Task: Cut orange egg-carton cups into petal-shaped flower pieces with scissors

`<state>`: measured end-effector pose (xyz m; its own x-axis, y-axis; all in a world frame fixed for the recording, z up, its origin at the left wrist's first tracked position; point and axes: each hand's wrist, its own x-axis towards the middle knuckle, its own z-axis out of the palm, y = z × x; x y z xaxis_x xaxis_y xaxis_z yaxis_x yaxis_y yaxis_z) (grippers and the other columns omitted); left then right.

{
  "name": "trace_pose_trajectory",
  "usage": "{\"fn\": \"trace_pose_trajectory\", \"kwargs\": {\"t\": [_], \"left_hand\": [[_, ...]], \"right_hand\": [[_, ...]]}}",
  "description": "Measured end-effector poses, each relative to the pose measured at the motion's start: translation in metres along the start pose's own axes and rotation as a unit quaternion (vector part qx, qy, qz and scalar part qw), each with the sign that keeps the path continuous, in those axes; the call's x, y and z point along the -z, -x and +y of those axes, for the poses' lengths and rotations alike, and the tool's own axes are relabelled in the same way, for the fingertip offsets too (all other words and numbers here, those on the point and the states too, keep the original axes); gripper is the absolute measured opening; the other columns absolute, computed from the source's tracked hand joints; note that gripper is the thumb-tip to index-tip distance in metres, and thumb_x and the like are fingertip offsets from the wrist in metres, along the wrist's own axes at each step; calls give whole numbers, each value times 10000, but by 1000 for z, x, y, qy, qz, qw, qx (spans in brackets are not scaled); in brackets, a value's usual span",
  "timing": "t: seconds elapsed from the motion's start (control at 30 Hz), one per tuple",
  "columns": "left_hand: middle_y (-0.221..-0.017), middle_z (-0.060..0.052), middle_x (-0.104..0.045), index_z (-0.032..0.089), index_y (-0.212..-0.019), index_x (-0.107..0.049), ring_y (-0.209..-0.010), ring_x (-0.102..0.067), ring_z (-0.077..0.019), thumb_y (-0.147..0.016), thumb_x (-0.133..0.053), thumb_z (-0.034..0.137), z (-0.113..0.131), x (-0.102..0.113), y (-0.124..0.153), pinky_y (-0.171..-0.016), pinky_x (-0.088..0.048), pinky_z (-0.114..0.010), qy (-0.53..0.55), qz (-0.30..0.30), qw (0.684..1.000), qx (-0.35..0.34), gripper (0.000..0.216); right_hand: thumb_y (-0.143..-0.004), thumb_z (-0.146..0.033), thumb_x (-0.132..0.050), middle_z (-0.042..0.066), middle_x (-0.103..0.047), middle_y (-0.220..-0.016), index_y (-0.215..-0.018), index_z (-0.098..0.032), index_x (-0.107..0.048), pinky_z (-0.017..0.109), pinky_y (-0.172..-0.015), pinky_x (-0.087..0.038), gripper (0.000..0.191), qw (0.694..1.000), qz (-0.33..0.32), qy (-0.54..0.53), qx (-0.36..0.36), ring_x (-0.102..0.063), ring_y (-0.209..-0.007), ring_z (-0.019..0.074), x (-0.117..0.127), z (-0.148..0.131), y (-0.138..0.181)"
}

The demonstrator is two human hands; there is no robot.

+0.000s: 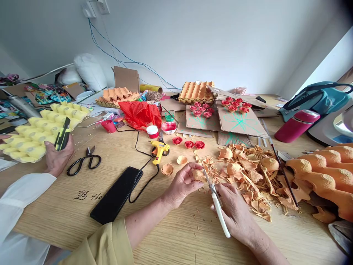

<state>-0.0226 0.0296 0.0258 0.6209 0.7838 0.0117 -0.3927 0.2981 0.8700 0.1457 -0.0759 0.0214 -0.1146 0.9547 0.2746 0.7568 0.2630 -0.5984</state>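
Note:
Between the thumb and fingers of my left hand (pixel 183 183) is an orange egg carton cup (pixel 199 175). My right hand (pixel 234 211) grips white-handled scissors (pixel 219 211), whose blades lie against the cup's right edge. Two cut cups stand on the table left of my hands: a pale cup (pixel 182 159) and an orange cup (pixel 167 169). Behind them sit three red-painted paper flowers (pixel 189 144) in a row. Right of my hands spreads a pile of orange carton scraps (pixel 250 173), with a few uncut cups among them.
A yellow glue gun (pixel 159 151) and a black phone (pixel 116 195) lie to the left, near black scissors (pixel 86 160). At far left another person's hand (pixel 59 156) holds a black-handled cutter by a yellow egg tray (pixel 33 136). Orange egg trays (pixel 325 173) and a pink bottle (pixel 297 126) stand right.

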Motion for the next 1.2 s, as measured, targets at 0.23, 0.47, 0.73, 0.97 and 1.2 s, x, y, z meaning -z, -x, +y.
{"fn": "trace_pose_trajectory", "kwargs": {"t": [0.23,0.47,0.73,0.97,1.2], "left_hand": [[-990,-7,-655,210,-997,-632,-918,-603,-145,-680,-857,196,-2,-7,5,-859,-456,-272,29,4,1000,7,389],[-979,-1,-652,218,-1001,-643,-919,-594,-140,-685,-852,183,-3,-6,5,-864,-440,-263,36,-13,999,4,380],[-984,10,-645,229,-994,-645,-908,-581,-129,-691,-844,159,-1,-4,3,-823,-432,-242,43,-28,999,4,369],[-974,16,-668,246,-1045,-632,-912,-602,-133,-698,-842,161,0,-1,3,-846,-434,-261,49,-34,998,15,415],[-958,19,-685,240,-1072,-619,-912,-610,-119,-708,-834,153,2,-1,2,-862,-424,-252,50,-30,998,9,431]], "right_hand": [[-927,-346,-505,28,-576,-821,-884,-240,-452,466,-873,-445,126,999,23,7,23,-568,-835,247,-4,1,1],[-933,-354,-480,43,-616,-827,-901,-248,-459,481,-861,-457,112,999,22,10,34,-609,-850,269,-2,-1,-1],[-941,-347,-483,24,-599,-774,-842,-250,-427,458,-834,-450,150,999,27,2,41,-596,-804,254,0,-1,0],[-946,-356,-485,22,-605,-745,-789,-248,-419,439,-806,-450,202,999,32,-1,27,-584,-761,242,0,-2,1],[-951,-340,-486,1,-574,-707,-765,-246,-396,401,-773,-455,227,999,37,5,36,-553,-707,212,0,-3,1]]}}
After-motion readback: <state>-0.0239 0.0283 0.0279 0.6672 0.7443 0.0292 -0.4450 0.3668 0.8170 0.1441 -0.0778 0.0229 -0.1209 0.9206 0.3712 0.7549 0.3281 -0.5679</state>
